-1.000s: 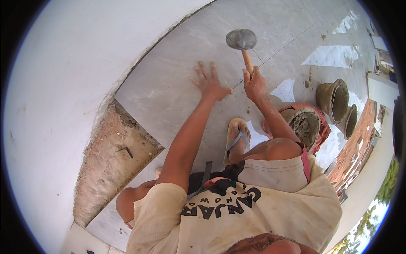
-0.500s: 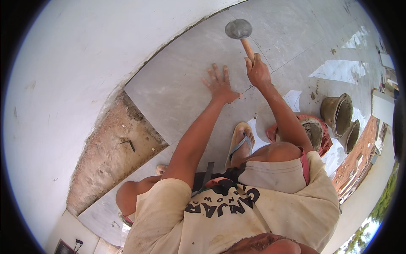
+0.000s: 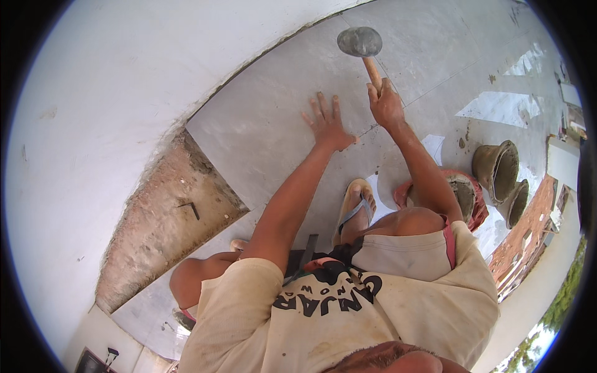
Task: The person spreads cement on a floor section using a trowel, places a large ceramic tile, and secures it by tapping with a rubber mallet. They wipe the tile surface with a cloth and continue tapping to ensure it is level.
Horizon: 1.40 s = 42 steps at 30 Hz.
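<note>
My right hand [image 3: 388,109] is wrapped round the wooden handle of a rubber mallet [image 3: 359,42]. The mallet's dark grey head is over the grey floor tiles, far ahead of me; whether it touches them I cannot tell. To its left, my left hand [image 3: 329,127] lies with fingers spread on a large grey tile [image 3: 255,118]. That tile runs along the white wall, and its near left edge borders a bare patch of earth or mortar [image 3: 165,230].
A small dark L-shaped piece [image 3: 190,209] lies in the bare patch. Mortar-stained buckets [image 3: 495,169] stand at the right, beside a red sack-like container [image 3: 479,205] holding grey mortar. The white wall [image 3: 106,93] curves along the left. My sandalled foot [image 3: 356,211] rests on the tiles.
The mallet has shifted slightly to the right with my right hand, and its head is turned a little. My left hand stays spread on the tile.
</note>
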Tool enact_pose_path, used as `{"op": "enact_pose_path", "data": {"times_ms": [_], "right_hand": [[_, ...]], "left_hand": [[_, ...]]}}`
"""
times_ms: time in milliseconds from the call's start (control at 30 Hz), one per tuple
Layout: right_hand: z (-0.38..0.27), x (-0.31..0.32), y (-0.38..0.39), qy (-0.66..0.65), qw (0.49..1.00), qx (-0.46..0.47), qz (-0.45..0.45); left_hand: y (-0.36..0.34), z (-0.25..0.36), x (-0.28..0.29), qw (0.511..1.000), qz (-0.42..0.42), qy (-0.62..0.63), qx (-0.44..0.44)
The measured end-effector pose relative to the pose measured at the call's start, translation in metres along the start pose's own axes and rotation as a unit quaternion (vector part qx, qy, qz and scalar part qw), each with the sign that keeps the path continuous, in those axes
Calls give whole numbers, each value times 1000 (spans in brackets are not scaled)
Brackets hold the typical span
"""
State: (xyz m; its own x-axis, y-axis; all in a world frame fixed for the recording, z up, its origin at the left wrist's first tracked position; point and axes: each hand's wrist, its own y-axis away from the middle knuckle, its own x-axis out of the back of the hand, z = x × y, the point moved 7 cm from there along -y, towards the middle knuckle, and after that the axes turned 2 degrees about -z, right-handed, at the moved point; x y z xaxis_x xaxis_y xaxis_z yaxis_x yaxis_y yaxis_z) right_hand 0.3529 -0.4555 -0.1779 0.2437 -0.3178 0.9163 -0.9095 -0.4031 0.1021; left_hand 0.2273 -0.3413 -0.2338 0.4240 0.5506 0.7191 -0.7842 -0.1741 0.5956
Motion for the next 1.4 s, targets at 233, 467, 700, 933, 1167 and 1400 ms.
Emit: {"op": "enact_pose_path", "data": {"times_ms": [233,467,700,933,1167,1400], "right_hand": [[-83,121,7,-195,955,74,211],[-16,53,1,-91,994,-50,22],[-21,75,56,-162,978,-26,129],[-21,78,34,-122,988,-90,22],[-1,29,59,-118,988,-84,49],[8,0,43,-44,985,-115,-124]], "left_hand": [[0,-19,-8,1000,17,9,20],[-10,-11,11,1000,25,10,11],[-4,-11,-5,999,43,29,-5],[6,-19,-8,1000,-2,14,24],[-5,-5,3,1000,17,14,5],[-3,-17,-4,998,64,27,3]]}}
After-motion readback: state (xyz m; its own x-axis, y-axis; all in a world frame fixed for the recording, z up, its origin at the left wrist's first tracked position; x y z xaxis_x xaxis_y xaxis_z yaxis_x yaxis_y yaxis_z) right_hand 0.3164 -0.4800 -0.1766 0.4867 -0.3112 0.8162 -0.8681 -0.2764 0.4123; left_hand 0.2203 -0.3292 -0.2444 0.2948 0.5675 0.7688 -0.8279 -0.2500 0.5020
